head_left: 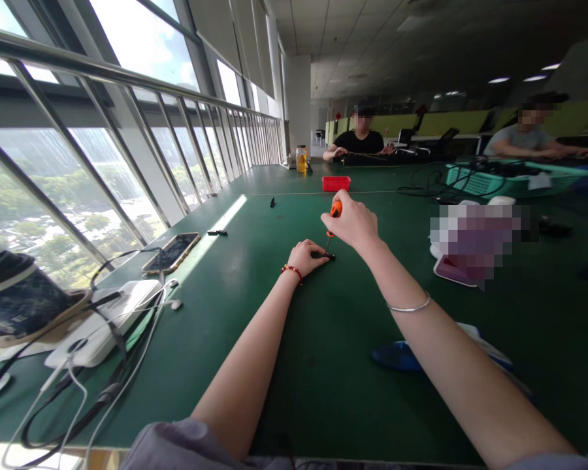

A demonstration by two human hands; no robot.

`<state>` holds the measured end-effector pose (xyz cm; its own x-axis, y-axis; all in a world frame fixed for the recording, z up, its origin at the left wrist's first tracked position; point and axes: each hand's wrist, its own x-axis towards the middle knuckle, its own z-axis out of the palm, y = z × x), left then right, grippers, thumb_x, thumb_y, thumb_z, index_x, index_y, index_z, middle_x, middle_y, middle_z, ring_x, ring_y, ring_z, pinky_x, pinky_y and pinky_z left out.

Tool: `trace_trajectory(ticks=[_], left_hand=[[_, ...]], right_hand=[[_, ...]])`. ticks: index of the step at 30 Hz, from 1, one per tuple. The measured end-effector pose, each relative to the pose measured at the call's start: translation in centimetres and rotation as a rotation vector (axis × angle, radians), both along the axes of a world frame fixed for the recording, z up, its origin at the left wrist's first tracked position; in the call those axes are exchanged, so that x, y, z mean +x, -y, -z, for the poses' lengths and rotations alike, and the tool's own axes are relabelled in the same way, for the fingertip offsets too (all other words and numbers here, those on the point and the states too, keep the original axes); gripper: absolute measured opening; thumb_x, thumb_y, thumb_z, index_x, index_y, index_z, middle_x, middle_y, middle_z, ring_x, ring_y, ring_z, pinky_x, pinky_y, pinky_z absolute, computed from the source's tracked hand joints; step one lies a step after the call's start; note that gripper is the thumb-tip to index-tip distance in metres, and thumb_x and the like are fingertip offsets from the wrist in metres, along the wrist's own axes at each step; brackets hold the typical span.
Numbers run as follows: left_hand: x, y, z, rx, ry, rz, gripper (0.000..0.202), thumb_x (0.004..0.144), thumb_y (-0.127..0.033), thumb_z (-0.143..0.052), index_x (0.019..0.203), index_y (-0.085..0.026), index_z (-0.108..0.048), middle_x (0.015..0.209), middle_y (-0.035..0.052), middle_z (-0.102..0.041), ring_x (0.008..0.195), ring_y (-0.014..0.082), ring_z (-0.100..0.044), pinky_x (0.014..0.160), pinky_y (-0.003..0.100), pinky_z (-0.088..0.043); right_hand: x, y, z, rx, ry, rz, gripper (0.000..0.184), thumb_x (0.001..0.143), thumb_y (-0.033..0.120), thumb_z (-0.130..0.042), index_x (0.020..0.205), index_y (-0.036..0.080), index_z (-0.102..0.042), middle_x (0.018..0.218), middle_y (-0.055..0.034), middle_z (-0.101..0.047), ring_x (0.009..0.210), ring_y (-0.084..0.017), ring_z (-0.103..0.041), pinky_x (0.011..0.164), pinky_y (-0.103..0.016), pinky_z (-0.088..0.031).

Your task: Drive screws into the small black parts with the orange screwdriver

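My right hand (355,222) is closed around an orange-handled screwdriver (335,210), held upright with its thin shaft pointing down. The tip meets a small black part (325,256) lying on the green table (323,339). My left hand (306,256) is closed on that black part, pressing it to the table surface. A red bead bracelet is on my left wrist and a silver bangle on my right forearm.
A phone (172,252), white devices with cables (102,326) and a dark bag (24,300) lie at the left. Small black pieces (217,232) and a red tray (336,183) lie farther out. Two people sit at the far end. A blue item (396,356) rests under my right arm.
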<state>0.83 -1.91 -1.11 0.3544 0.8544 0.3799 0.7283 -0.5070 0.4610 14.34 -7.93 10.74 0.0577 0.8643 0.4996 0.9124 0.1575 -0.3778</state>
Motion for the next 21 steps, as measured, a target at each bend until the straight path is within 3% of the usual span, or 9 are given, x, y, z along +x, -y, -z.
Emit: trace_trajectory(ticks=[4, 6, 8, 11, 16, 19, 21], left_hand=[[0.01, -0.11, -0.02, -0.001, -0.002, 0.001, 0.022, 0.07, -0.036, -0.07, 0.087, -0.023, -0.073, 0.096, 0.0042, -0.064, 0.094, 0.0208, -0.058, 0.093, 0.037, -0.044], [0.01, -0.14, -0.03, -0.007, -0.011, 0.003, 0.022, 0.07, -0.036, -0.07, 0.088, -0.023, -0.073, 0.096, 0.0041, -0.064, 0.095, 0.0211, -0.057, 0.094, 0.036, -0.044], [0.01, -0.13, -0.06, -0.009, -0.019, 0.001, 0.023, 0.071, -0.037, -0.069, 0.088, -0.023, -0.073, 0.097, 0.0041, -0.064, 0.096, 0.0214, -0.057, 0.095, 0.036, -0.044], [0.0, -0.12, -0.06, -0.007, -0.022, -0.007, 0.022, 0.07, -0.037, -0.07, 0.088, -0.024, -0.073, 0.097, 0.004, -0.064, 0.095, 0.0213, -0.058, 0.094, 0.036, -0.044], [-0.02, -0.24, 0.06, -0.003, -0.018, -0.001, 0.022, 0.071, -0.037, -0.07, 0.087, -0.024, -0.073, 0.096, 0.0037, -0.064, 0.095, 0.021, -0.058, 0.094, 0.035, -0.044], [-0.06, -0.28, 0.06, -0.006, -0.02, -0.001, 0.022, 0.071, -0.038, -0.07, 0.087, -0.024, -0.073, 0.097, 0.0036, -0.064, 0.096, 0.021, -0.057, 0.094, 0.036, -0.044], [-0.08, -0.26, 0.03, -0.008, -0.018, 0.001, 0.023, 0.07, -0.038, -0.07, 0.088, -0.024, -0.073, 0.097, 0.0037, -0.064, 0.095, 0.0209, -0.057, 0.094, 0.036, -0.044]], right_hand=[[0.03, -0.35, 0.32, -0.029, 0.015, 0.013, 0.034, 0.081, 0.055, -0.04, 0.086, 0.024, -0.053, 0.075, -0.0057, -0.063, 0.069, -0.024, -0.058, 0.055, -0.03, -0.036], [0.12, -0.59, 0.48, -0.042, 0.003, 0.013, 0.031, 0.082, 0.051, -0.04, 0.084, 0.024, -0.053, 0.076, -0.0053, -0.064, 0.072, -0.023, -0.059, 0.056, -0.03, -0.037], [0.18, -0.72, 0.51, -0.047, -0.028, 0.013, 0.023, 0.078, 0.043, -0.047, 0.093, 0.025, -0.052, 0.079, -0.0038, -0.064, 0.072, -0.023, -0.059, 0.056, -0.03, -0.038], [0.18, -0.74, 0.42, -0.054, -0.063, 0.01, 0.038, 0.071, 0.039, -0.055, 0.105, 0.024, -0.045, 0.08, -0.0029, -0.064, 0.069, -0.023, -0.058, 0.056, -0.031, -0.039], [0.08, -0.91, 0.63, -0.021, -0.04, 0.043, 0.038, 0.077, 0.059, -0.043, 0.09, 0.024, -0.051, 0.075, -0.0048, -0.062, 0.07, -0.025, -0.059, 0.057, -0.033, -0.039], [0.04, -0.96, 0.69, -0.012, -0.024, 0.056, 0.028, 0.081, 0.05, -0.041, 0.08, 0.024, -0.052, 0.074, -0.0047, -0.062, 0.07, -0.023, -0.058, 0.057, -0.031, -0.038], [0.02, -0.84, 0.56, -0.011, -0.047, 0.05, 0.021, 0.075, 0.041, -0.049, 0.088, 0.024, -0.052, 0.075, -0.0036, -0.063, 0.069, -0.023, -0.058, 0.056, -0.03, -0.037]])
